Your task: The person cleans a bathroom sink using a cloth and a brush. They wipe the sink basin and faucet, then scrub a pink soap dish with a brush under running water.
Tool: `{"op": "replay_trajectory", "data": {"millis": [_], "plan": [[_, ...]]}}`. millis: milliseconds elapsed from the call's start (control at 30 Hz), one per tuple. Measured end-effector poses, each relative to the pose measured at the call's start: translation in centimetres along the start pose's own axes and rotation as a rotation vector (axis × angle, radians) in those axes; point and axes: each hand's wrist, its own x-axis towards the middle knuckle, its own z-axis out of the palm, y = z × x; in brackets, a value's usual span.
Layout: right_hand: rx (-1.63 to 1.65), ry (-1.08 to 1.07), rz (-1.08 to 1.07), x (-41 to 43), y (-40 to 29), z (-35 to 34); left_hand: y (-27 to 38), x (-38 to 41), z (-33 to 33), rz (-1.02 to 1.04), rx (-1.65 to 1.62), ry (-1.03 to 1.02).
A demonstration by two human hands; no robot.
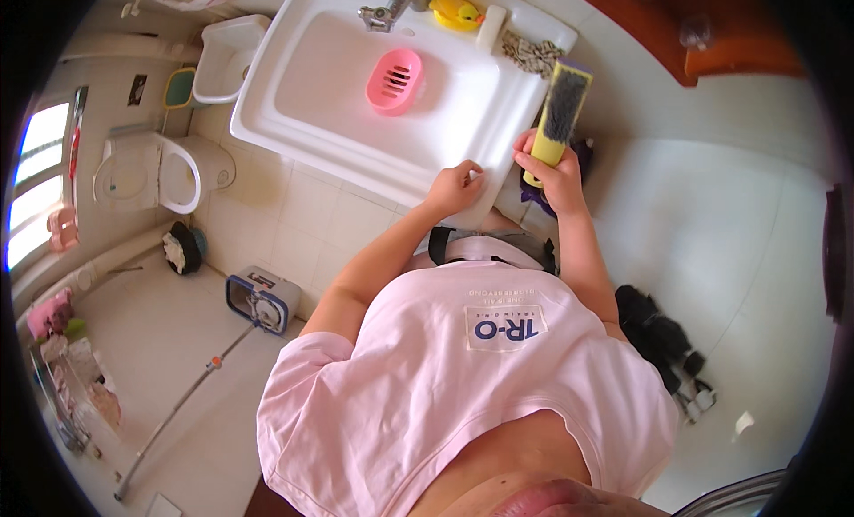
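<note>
My right hand [564, 180] grips the lower end of a flat yellow brush [564, 110], past the right rim of the white sink [267, 120]. Its dark grey, fuzzy-looking face is turned up towards me. My left hand [457, 189] rests on the sink's front right rim with its fingers curled in. A small white patch shows between those fingers, and I cannot tell what it is. Inside the basin lies a pink slotted soap dish [395, 82], apart from both hands.
A metal faucet [393, 10], a yellow rubber duck [455, 11] and a patterned cloth [530, 51] are along the sink's back. A toilet [180, 173], a mop bucket [263, 300] and a mop handle [183, 400] stand left. Black items [657, 330] hang at the right.
</note>
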Motion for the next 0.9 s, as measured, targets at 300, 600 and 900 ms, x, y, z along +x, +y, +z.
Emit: {"op": "replay_trajectory", "data": {"millis": [300,600,900], "plan": [[-0.575,-0.315,-0.067,15.3,-2.1,3.6,-1.4,1.3,-6.0,-0.341,-1.434,0.231],[-0.324,-0.191,-0.159,30.7,0.7,11.7,1.6,-0.8,-13.7,-0.098,-1.849,0.240],[0.195,-0.230,0.198,34.9,2.9,13.4,-0.7,-0.1,-15.9,-0.112,-1.555,0.269]]}}
